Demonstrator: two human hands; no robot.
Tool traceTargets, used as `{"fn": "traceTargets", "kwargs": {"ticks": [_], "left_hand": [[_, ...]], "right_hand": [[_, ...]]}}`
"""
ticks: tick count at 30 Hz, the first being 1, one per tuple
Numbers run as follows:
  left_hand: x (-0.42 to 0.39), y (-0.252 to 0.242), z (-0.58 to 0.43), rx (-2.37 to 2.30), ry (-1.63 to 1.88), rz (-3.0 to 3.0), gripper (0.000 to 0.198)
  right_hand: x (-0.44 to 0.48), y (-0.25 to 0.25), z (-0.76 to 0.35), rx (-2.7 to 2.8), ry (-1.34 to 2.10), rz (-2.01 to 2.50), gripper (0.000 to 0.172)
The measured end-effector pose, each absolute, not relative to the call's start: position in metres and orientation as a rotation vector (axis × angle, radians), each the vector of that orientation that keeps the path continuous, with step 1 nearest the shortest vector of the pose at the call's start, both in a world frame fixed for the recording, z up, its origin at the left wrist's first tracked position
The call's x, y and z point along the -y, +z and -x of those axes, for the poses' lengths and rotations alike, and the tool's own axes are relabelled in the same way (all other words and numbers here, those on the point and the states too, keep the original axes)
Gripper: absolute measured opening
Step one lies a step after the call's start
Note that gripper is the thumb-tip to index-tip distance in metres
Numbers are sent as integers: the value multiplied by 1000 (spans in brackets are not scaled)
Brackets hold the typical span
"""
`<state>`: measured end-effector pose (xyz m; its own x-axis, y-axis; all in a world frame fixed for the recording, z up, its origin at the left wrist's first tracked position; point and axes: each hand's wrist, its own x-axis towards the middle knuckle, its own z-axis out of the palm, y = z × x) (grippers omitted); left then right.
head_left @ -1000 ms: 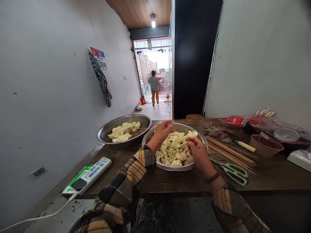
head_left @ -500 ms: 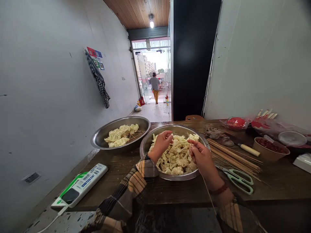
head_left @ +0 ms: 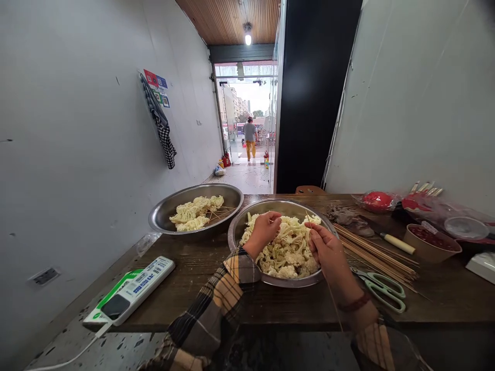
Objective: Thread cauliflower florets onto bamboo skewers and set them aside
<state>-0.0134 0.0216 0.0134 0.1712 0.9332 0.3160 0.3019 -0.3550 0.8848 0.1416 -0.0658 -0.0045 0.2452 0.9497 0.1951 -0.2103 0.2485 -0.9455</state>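
A steel bowl [head_left: 235,233] full of cauliflower florets [head_left: 288,252] stands on the dark wooden table in front of me. My left hand [head_left: 265,230] is closed over the florets at the bowl's left side, pinching a piece. My right hand [head_left: 328,250] is closed on a thin bamboo skewer [head_left: 333,299] that runs from the florets down past my wrist. A second steel bowl [head_left: 170,208] at the left holds cauliflower threaded on skewers [head_left: 195,211].
A bundle of bamboo skewers [head_left: 377,251], green-handled scissors [head_left: 381,288] and a knife [head_left: 394,242] lie right of the bowl. A paper cup of red sauce [head_left: 431,242] and plastic bags are further right. A power strip with a phone [head_left: 129,291] lies at the left. A person stands in the far doorway [head_left: 250,136].
My left hand has dropped from the bowl's far rim into the florets. My right hand holds the skewer more upright. The person in the doorway has walked further away.
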Motion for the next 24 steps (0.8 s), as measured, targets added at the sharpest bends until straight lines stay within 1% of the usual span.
{"fn": "traceTargets", "kwargs": {"ticks": [9, 14, 16, 19, 24], "left_hand": [[-17, 17, 13, -1146, 1175, -1808, 19], [-18, 17, 13, -1168, 1151, -1880, 20], [-19, 16, 11, -1169, 1155, -1878, 21], [-23, 14, 10, -1152, 1129, -1889, 23], [-27, 5, 12, -1216, 1014, -2230, 17]], "right_hand": [[56, 21, -153, 994, 889, 966, 29], [48, 18, -150, 1007, 950, 1001, 20], [48, 11, -150, 991, 990, 1002, 20], [49, 3, -153, 967, 1025, 1024, 26], [53, 0, -157, 964, 1053, 989, 33]]}}
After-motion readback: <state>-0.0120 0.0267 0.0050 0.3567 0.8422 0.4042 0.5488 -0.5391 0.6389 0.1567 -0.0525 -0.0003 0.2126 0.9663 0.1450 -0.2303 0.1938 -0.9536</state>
